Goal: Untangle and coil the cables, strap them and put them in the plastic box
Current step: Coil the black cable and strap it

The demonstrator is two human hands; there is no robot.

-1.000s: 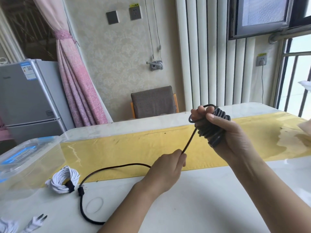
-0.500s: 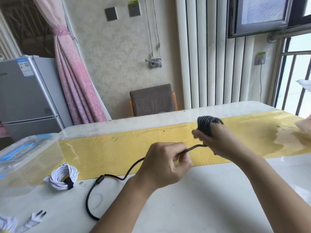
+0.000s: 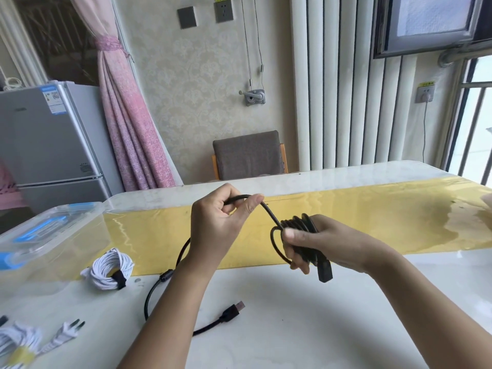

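My right hand [image 3: 322,243] grips a coil of black cable [image 3: 300,226] above the table, one plug end hanging below the fingers. My left hand [image 3: 215,222] pinches the loose run of the same cable, raised in an arc toward the coil. The rest of the black cable drops behind my left wrist, loops over the table and ends in a USB plug [image 3: 234,311]. A coiled white cable [image 3: 110,269] with a black strap lies at the left. The clear plastic box [image 3: 53,243] with blue latches stands at the far left.
Another white cable bundle with a yellow strap [image 3: 16,347] and its two-pin plug [image 3: 68,332] lies at the bottom left. A yellow runner [image 3: 372,214] crosses the white table. A chair [image 3: 247,155] stands behind the table, a fridge [image 3: 48,145] to the left.
My left hand rose and carried the loose cable up over toward the coil. My right hand turned the coil lower. The cable's tail slid nearer, its USB plug now showing.
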